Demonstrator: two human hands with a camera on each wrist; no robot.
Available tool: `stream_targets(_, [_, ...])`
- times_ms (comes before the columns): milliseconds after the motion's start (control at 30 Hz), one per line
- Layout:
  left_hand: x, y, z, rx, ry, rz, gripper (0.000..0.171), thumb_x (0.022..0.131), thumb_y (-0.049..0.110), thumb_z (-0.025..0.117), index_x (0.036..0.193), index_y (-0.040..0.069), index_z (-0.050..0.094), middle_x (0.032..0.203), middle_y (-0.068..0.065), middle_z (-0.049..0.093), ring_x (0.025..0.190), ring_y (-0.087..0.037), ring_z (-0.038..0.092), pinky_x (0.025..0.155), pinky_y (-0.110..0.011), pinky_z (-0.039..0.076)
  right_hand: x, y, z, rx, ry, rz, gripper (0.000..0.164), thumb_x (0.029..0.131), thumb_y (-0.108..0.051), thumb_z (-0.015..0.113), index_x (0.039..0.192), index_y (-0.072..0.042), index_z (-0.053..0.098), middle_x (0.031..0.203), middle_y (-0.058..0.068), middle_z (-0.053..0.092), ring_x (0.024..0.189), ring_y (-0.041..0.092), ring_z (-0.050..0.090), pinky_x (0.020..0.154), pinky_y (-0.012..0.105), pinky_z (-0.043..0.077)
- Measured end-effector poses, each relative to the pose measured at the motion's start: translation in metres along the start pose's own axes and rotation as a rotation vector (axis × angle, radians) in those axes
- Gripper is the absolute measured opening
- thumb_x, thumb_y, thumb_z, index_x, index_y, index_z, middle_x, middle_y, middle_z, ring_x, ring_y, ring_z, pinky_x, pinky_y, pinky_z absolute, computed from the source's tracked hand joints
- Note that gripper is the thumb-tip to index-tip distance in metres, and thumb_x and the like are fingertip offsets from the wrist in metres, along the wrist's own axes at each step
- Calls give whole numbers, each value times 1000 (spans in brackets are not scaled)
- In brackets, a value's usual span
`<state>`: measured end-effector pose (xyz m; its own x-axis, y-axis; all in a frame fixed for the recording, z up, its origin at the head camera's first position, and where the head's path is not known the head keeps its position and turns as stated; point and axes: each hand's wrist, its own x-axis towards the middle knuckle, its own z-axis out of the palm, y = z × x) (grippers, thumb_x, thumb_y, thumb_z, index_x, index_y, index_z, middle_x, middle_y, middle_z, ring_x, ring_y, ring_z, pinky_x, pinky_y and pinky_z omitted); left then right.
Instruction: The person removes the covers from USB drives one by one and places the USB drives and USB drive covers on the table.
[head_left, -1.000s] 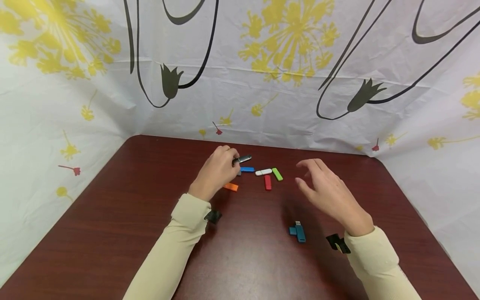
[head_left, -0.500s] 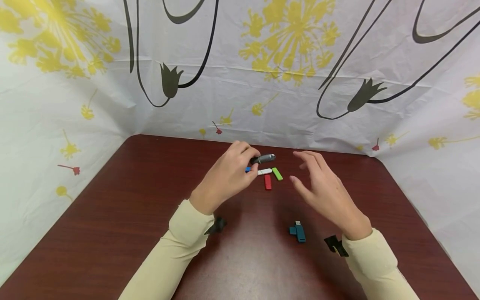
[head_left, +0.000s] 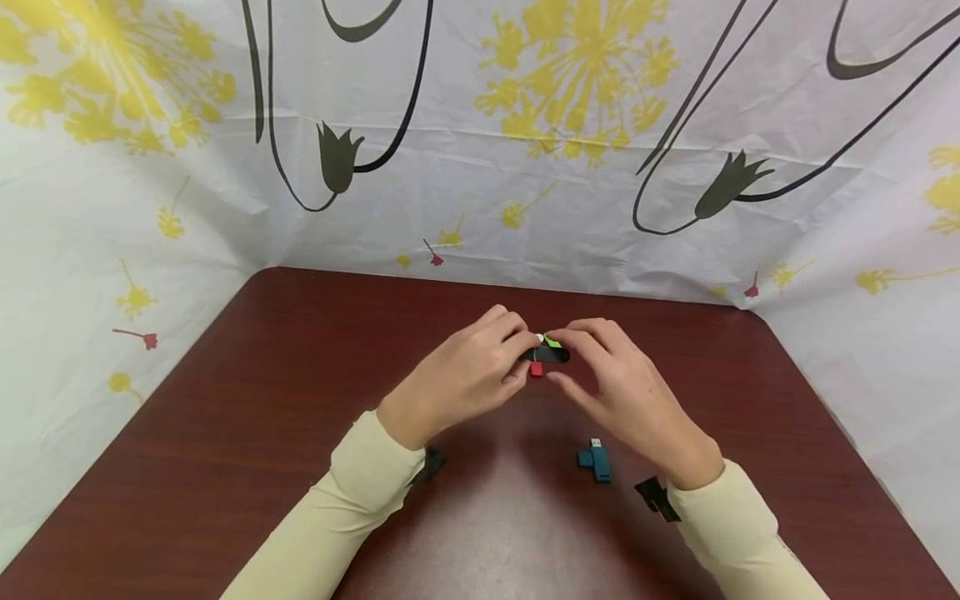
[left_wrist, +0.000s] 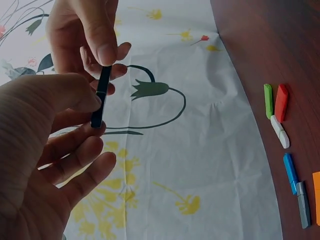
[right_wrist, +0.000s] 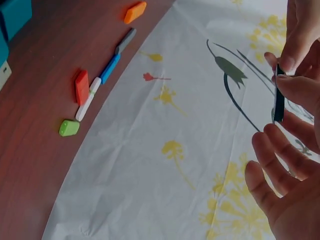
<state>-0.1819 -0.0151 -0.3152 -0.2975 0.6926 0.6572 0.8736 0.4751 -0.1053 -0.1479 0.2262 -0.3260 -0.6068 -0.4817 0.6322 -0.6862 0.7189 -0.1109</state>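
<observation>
My left hand (head_left: 468, 367) pinches a dark USB stick (head_left: 551, 355) between thumb and fingers, its free end pointing right. In the left wrist view the stick (left_wrist: 102, 95) is a thin black bar with a pale band across it. Around the free end, the thumb and index finger of my right hand (head_left: 626, 392) are curved and spread. A gap shows between that thumb and the stick in the head view. Behind the hands, a red stick (head_left: 536, 369) and a green one (head_left: 552, 342) lie partly hidden on the table.
A teal USB stick (head_left: 600, 461) with its metal plug showing lies on the dark red table (head_left: 300, 375), nearer me. The right wrist view shows white (right_wrist: 88, 100), blue (right_wrist: 110, 68), grey (right_wrist: 125, 41) and orange (right_wrist: 135, 12) sticks. A patterned white sheet (head_left: 450, 192) hangs behind.
My left hand has lifted the dark stick from the back of the table and carried it right and nearer. My right hand has come left until its fingers surround the stick's end.
</observation>
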Motion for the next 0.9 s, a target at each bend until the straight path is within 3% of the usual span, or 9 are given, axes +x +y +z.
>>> stream_targets(267, [1,3,2,14,9,26,14,96,5,69,108,5,76,99,-4,67,93,-18,59,80,-21,52,1,-3,5,-5,40,-35,40,83,-9,94,118,-2,75,113,8,72,101,24,65,86,37,56])
stream_targets(567, [2,5,0,51,23,45,12,96,6,70,107,5,76,98,-3,67,92,-19,59,82,-21,51,1,-3,4,-11,69,-41,34,84,-6,93,113,-3,75,111,10,69,98,25,65,84,36,56])
stream_targets(900, [2,4,-3,47,25,18,13,95,10,76,108,5,77,100,-4,68,93,-19,60,83,-23,54,1,-4,2,-19,85,-44,30,88,-6,90,113,-4,76,112,9,70,100,25,65,88,32,53])
